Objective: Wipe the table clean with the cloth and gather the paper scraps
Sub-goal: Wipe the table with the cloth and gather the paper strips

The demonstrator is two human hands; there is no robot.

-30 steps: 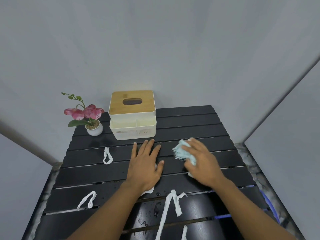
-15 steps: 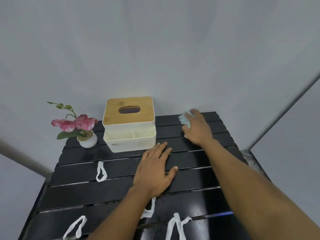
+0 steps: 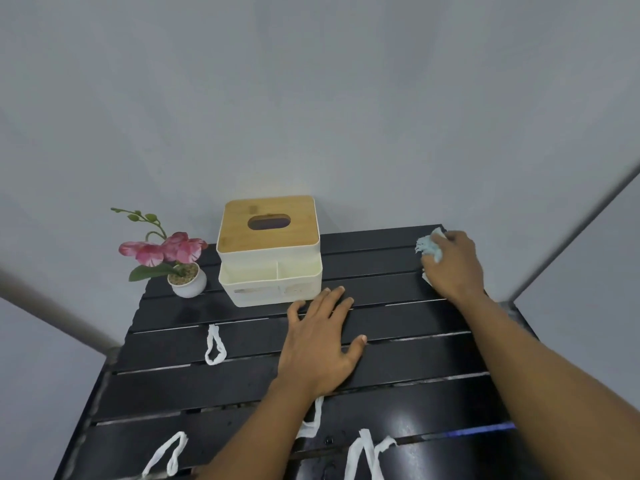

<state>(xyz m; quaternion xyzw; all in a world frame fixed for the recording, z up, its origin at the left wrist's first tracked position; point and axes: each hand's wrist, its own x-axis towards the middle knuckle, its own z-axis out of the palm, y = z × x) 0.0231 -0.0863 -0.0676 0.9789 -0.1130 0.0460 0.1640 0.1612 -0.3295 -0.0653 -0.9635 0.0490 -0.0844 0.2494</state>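
Cloth (image 3: pixel 428 247), pale blue & bunched, sat at the far right corner of the black slatted table (image 3: pixel 398 320), pressed down under our right hand (image 3: pixel 453 263), whose fingers were curled over it w/ a bit poking out past them on the left. Our left hand (image 3: pixel 320 344) lay flat on the slats near the middle, palm down, fingers spread wide, holding nothing. Paper scraps, all white & twisted: one loop (image 3: pixel 214 344) left of that hand, another loop (image 3: pixel 166 453) at the near left edge, a strip (image 3: pixel 311 419) partly hidden beneath our left wrist, and a forked strip (image 3: pixel 363 455) at the near edge. A cream tissue box (image 3: pixel 270 251) w/ a wooden lid stood at the back, just beyond our left fingertips, apart from them. A small white pot of pink flowers (image 3: pixel 183 271) stood just left of the box.
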